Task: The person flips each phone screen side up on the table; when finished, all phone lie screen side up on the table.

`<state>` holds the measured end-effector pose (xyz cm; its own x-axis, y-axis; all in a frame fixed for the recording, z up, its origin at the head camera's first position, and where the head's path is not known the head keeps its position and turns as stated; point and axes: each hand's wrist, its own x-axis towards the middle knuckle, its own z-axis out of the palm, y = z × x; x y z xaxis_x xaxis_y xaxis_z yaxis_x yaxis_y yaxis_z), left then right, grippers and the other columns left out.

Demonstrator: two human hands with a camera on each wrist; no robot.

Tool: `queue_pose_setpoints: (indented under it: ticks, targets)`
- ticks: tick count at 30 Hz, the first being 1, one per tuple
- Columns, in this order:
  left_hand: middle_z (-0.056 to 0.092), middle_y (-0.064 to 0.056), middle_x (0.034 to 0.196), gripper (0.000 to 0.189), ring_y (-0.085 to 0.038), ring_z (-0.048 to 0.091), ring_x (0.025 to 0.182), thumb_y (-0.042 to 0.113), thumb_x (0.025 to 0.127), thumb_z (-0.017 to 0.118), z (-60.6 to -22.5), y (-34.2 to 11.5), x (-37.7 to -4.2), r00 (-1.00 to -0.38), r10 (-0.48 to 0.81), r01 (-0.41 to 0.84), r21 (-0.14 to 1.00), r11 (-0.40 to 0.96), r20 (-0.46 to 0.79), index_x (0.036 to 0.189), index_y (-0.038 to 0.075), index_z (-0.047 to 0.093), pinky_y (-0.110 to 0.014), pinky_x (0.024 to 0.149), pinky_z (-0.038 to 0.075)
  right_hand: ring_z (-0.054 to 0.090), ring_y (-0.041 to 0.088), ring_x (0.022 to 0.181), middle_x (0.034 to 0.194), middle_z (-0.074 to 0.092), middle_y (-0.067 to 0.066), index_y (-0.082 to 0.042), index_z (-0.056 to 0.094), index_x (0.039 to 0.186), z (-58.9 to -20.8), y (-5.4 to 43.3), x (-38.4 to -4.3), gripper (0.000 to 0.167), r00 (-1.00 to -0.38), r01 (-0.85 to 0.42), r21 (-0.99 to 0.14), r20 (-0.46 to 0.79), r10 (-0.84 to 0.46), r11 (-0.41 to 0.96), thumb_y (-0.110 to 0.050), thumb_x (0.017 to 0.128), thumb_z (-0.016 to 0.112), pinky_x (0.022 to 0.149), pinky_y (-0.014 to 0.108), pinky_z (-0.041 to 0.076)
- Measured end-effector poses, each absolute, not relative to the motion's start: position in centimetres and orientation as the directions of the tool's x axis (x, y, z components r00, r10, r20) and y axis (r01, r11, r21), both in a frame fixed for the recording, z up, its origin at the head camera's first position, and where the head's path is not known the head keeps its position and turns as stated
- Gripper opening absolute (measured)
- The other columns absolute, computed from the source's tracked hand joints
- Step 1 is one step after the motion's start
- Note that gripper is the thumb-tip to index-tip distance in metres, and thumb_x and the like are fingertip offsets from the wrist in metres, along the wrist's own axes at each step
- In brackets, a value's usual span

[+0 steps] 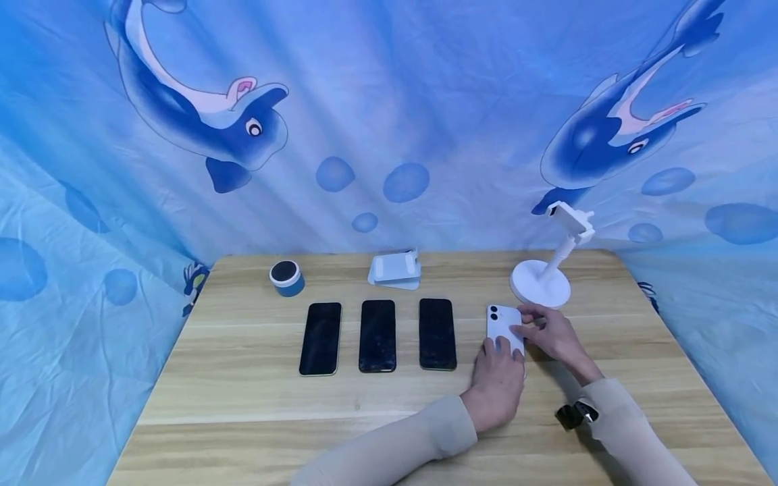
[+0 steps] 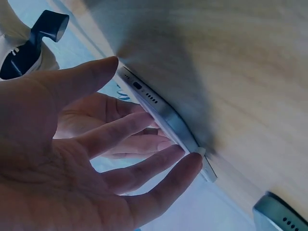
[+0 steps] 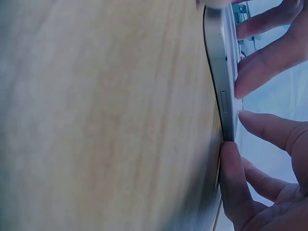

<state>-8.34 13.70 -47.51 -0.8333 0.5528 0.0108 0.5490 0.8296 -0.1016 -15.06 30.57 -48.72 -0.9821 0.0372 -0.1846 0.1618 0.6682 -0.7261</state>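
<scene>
A white smartphone (image 1: pixel 502 325) lies back up at the right of the row, its two camera lenses at the top left corner. My left hand (image 1: pixel 497 386) holds its lower end; in the left wrist view the thumb is at one corner, the other fingers across the back and at the far edge. The phone's bottom edge (image 2: pixel 166 111) with its charging port faces that camera. My right hand (image 1: pixel 552 335) pinches the phone's upper right side, thumb on the back. In the right wrist view a fingertip (image 3: pixel 230 149) presses against the side edge. The screen is hidden underneath.
Three dark-screened smartphones, a left one (image 1: pixel 321 339), a middle one (image 1: pixel 377 336) and a right one (image 1: pixel 437 334), lie face up. Behind them stand a blue-and-white round jar (image 1: pixel 287 278), a folded light-blue stand (image 1: pixel 395 268) and a white phone holder (image 1: pixel 541 283). A dolphin-print curtain (image 1: pixel 377 121) surrounds the wooden table (image 1: pixel 255 398).
</scene>
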Motion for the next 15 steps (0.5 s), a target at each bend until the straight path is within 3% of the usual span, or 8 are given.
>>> queue_pose_setpoints:
  ticks: [9,15]
  targets:
    - [0.061,-0.006,0.137,0.053,-0.025,0.057,0.117,0.059,0.097,0.064,-47.9,14.6,-8.8,-0.849,0.528,0.522,-0.137,0.842,0.008,0.138,0.026,0.064,-0.032,0.093,0.051,0.062,0.021,0.092,0.122,0.066,0.022,0.001,0.059,0.140,-48.6,30.5,-15.2,0.057,-0.979,0.185,-0.688,-0.194,0.067,0.702,-0.028,0.095,0.076,0.067,0.024,0.048]
    - [0.064,-0.006,0.138,0.046,-0.022,0.059,0.121,0.048,0.101,0.062,-47.8,15.1,-8.9,-0.836,0.548,0.541,-0.215,0.813,-0.030,0.140,0.025,0.064,-0.034,0.097,0.052,0.062,0.020,0.091,0.120,0.067,0.023,0.003,0.060,0.138,-48.8,30.5,-15.2,0.056,-0.983,0.163,-0.691,-0.172,0.059,0.704,-0.027,0.094,0.077,0.066,0.023,0.047]
